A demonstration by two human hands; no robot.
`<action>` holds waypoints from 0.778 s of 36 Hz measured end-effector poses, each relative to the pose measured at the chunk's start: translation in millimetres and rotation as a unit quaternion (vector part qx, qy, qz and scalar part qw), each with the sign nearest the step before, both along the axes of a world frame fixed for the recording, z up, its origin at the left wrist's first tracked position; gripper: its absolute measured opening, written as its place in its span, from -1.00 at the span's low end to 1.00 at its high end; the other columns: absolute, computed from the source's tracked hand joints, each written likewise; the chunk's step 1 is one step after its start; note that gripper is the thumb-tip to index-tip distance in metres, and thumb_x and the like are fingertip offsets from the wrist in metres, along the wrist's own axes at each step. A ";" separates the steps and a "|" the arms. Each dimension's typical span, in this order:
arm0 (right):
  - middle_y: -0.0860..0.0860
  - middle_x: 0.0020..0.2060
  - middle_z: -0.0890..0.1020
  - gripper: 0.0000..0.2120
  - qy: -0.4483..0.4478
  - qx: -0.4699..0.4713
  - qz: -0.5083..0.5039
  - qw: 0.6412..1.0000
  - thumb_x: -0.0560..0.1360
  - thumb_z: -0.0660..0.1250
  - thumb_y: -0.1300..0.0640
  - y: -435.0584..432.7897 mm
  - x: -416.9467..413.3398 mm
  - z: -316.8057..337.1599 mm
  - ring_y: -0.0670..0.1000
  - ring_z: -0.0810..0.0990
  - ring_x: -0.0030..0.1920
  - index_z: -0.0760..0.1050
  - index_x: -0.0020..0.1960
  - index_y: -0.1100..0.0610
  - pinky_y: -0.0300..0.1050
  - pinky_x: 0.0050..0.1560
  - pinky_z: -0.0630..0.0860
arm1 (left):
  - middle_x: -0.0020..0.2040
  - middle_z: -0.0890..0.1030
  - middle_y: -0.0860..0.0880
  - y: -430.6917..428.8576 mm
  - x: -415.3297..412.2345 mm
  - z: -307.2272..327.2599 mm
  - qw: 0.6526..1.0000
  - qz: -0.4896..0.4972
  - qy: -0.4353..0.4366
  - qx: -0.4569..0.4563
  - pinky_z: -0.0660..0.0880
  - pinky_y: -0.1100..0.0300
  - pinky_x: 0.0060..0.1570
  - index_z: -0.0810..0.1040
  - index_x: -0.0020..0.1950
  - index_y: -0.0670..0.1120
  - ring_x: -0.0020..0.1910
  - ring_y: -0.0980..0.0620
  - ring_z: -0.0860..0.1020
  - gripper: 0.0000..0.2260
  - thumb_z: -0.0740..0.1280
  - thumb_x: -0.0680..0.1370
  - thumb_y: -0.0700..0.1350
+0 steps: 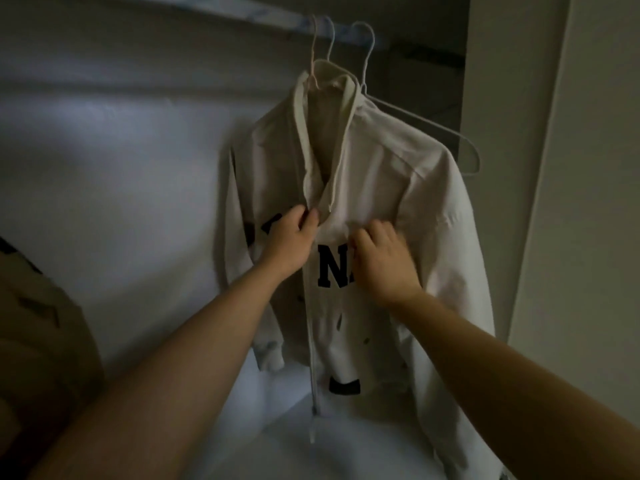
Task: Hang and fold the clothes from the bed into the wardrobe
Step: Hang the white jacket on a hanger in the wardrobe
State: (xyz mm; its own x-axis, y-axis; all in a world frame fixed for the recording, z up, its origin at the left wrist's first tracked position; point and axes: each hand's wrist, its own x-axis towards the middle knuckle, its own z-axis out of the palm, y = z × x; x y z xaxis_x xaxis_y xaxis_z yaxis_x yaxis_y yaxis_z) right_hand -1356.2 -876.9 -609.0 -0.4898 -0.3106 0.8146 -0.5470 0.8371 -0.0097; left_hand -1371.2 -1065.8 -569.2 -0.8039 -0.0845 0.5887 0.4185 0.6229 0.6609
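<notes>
Honestly, the white hoodie (374, 188) hanging in the wardrobe (104, 150) looks soft, floppy and a bit weighty, so the grip makes sense: left hand (294, 237) pinching the neckline edge, right hand (384, 261) curled into the chest cloth, not the thin drawstring (313, 358).

Both arms outstretched, left hand (294, 237) and right hand (384, 261) close together, each grip pinched on the hoodie (398, 174).

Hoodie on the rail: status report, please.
Left hand pinches neckline, right hand grips chest. Hoodie hangs from rail. Nothing blocking; empty hanger beside.
</notes>
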 end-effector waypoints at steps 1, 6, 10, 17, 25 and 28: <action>0.12 0.02 0.51 -0.86 -0.048 -0.007 0.020 0.999 0.53 0.30 0.12 -0.7 2.7 -13.0 0.14 0.47 0.00 0.51 0.06 0.14 0.06 0.06 0.48 | -0.35 0.55 0.12 0.5 2.8 -4.8 1.000 -0.008 -0.004 0.001 0.38 0.36 -0.36 0.48 -0.19 0.06 -0.39 0.23 0.51 -0.69 0.13 0.64 0.19; 0.09 0.05 0.58 -0.84 -0.271 -0.024 0.064 0.960 0.58 0.22 0.14 -4.9 17.4 -75.4 0.14 0.57 -0.01 0.50 0.14 0.09 0.00 -0.01 0.52 | 0.14 0.69 0.00 0.5 19.4 -40.1 0.911 -0.170 -0.156 0.342 0.58 0.14 0.05 0.61 0.26 0.01 0.16 0.01 0.64 -0.54 0.23 0.54 0.28; -0.04 -0.14 0.59 -0.84 -0.438 -0.056 0.076 0.894 0.61 0.23 0.06 -9.7 37.8 -123.6 0.06 0.63 -0.16 0.45 0.18 0.01 -0.13 -0.21 0.50 | -0.02 0.73 -0.04 -4.2 36.5 -105.2 0.862 -0.086 -0.272 0.418 0.60 0.11 -0.08 0.65 0.12 -0.06 0.12 -0.12 0.65 -0.73 0.16 0.67 -0.03; 0.13 0.12 0.56 -0.71 -0.686 -0.161 -0.020 0.709 0.57 0.33 0.10 -23.3 91.9 -214.2 0.08 0.59 0.07 0.41 0.25 0.16 -0.03 0.06 0.60 | -0.21 0.59 -0.16 -2.3 56.8 -217.2 0.795 0.055 -0.462 0.388 0.55 0.04 -0.35 0.55 -0.12 -0.17 -0.28 -0.12 0.56 -0.78 0.27 0.65 -0.08; 0.12 0.11 0.37 -0.80 -0.818 -0.482 -0.045 0.309 0.34 0.40 0.27 -45.2 145.3 -294.8 0.31 0.35 0.28 0.43 -0.10 0.14 0.23 0.27 0.41 | 0.31 0.52 -0.20 -20.3 54.7 -299.9 0.652 0.102 -0.486 0.573 0.49 -0.08 0.27 0.47 0.38 -0.11 0.21 -0.23 0.54 -0.54 0.32 0.57 0.11; 0.07 0.01 0.44 -0.85 -0.747 -0.583 -0.030 0.318 0.32 0.37 0.26 -55.1 138.4 -314.9 0.12 0.46 0.06 0.51 -0.12 0.12 0.02 0.05 0.46 | 0.33 0.47 -0.19 -29.7 44.8 -319.7 0.659 0.087 -0.456 0.593 0.49 -0.06 0.23 0.37 0.44 -0.10 0.28 -0.20 0.49 -0.39 0.36 0.52 0.23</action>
State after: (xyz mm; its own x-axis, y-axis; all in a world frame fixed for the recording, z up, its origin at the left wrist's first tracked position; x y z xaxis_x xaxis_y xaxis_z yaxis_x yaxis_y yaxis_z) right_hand -1217.8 -932.1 -923.9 -0.5770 -0.1777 -0.7972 0.8141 -0.2043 -0.5437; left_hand -1326.4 -1095.5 -888.8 -0.6955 -0.1873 -0.6937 -0.4981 -0.5701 0.6533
